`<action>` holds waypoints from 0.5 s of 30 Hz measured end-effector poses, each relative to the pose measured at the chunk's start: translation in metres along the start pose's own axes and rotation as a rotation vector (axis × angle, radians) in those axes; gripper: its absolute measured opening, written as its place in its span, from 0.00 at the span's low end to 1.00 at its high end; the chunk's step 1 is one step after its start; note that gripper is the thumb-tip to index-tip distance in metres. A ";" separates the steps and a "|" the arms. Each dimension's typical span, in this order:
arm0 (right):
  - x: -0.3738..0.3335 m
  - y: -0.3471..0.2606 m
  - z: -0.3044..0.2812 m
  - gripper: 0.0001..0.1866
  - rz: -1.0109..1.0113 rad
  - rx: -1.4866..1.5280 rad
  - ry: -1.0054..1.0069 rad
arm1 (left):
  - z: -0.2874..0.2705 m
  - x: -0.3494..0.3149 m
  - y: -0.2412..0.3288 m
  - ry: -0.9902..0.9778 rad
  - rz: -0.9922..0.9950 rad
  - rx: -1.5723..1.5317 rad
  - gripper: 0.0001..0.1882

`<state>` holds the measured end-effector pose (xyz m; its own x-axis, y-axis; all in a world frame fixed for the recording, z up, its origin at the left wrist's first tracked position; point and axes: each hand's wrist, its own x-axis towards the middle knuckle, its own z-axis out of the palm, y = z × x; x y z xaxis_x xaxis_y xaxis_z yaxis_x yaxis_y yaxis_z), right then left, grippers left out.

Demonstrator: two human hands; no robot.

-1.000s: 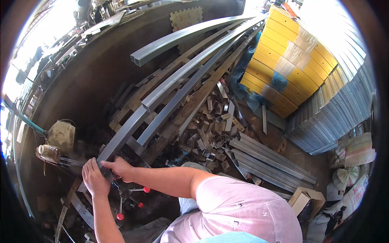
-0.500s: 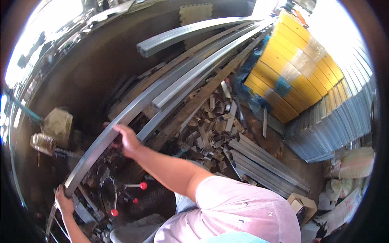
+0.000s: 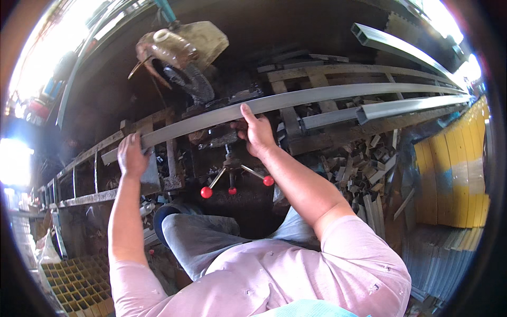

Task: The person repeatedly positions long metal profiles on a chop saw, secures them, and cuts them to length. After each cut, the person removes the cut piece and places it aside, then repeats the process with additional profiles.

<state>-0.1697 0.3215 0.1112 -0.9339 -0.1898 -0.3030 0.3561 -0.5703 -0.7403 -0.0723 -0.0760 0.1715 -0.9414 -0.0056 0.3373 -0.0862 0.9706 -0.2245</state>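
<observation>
A long silver metal tube [image 3: 195,122] lies across the machine in front of me and stretches off to the far right. Near its left end my left hand [image 3: 132,155] is wrapped over it. Further right, my right hand [image 3: 255,130] holds the same tube, the thumb against its near face and the fingers curled beneath. Below the tube stands a clamp handle with several red knobs [image 3: 206,192], which neither hand touches. Above and behind the tube hangs a dirty saw head [image 3: 171,50] with a dark round blade [image 3: 193,84] partly in view.
Another square tube [image 3: 406,46] projects at the upper right, and a shorter one [image 3: 401,108] rests on the rack [image 3: 338,71]. Short offcuts [image 3: 351,169] are heaped to the right, near stacked yellow bars [image 3: 451,164]. A ladder-like metal frame [image 3: 79,201] extends left.
My view has swung left, bringing the saw head closer to the middle. Both hands still hold the tube, now lying across the machine; the right hand's thumb rests on its near side.
</observation>
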 end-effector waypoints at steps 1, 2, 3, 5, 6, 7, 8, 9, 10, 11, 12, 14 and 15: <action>-0.001 0.002 0.001 0.23 0.004 -0.029 -0.013 | 0.010 0.001 0.010 0.066 0.018 -0.007 0.36; -0.003 0.006 0.000 0.23 0.012 -0.058 -0.025 | 0.017 -0.001 0.016 0.119 0.009 -0.002 0.34; -0.005 0.008 -0.001 0.24 0.027 -0.101 -0.051 | 0.021 0.001 0.009 0.067 0.005 -0.018 0.33; -0.001 0.000 -0.011 0.27 0.098 -0.212 -0.166 | 0.027 0.014 0.004 -0.003 -0.007 -0.050 0.31; 0.003 -0.002 -0.013 0.28 0.086 -0.302 -0.126 | 0.028 0.022 0.005 -0.027 -0.017 -0.062 0.30; 0.001 -0.009 -0.014 0.27 0.069 -0.342 -0.150 | 0.035 0.026 -0.002 -0.046 -0.014 -0.095 0.29; 0.000 -0.015 -0.014 0.26 0.051 -0.377 -0.178 | 0.040 0.028 -0.010 -0.073 -0.012 -0.112 0.29; 0.000 -0.016 -0.012 0.24 -0.066 -0.379 -0.240 | 0.046 0.029 -0.018 -0.099 -0.008 -0.129 0.29; 0.005 -0.019 -0.018 0.23 -0.095 -0.345 -0.243 | 0.052 0.034 -0.020 -0.120 0.001 -0.155 0.28; 0.004 -0.023 -0.020 0.23 -0.140 -0.372 -0.202 | 0.054 0.039 -0.021 -0.195 -0.021 -0.158 0.29; 0.002 -0.029 -0.024 0.24 -0.185 -0.398 -0.160 | 0.056 0.039 -0.025 -0.206 -0.010 -0.163 0.29; -0.003 -0.041 -0.034 0.23 -0.252 -0.547 -0.196 | 0.062 0.042 -0.027 -0.225 0.016 -0.176 0.30; -0.003 -0.045 -0.038 0.23 -0.266 -0.575 -0.188 | 0.062 0.047 -0.029 -0.280 0.018 -0.147 0.30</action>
<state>-0.1819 0.3777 0.1227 -0.9634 -0.2679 0.0059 0.0244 -0.1095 -0.9937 -0.1340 -0.1192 0.1366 -0.9973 -0.0340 0.0645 -0.0395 0.9954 -0.0869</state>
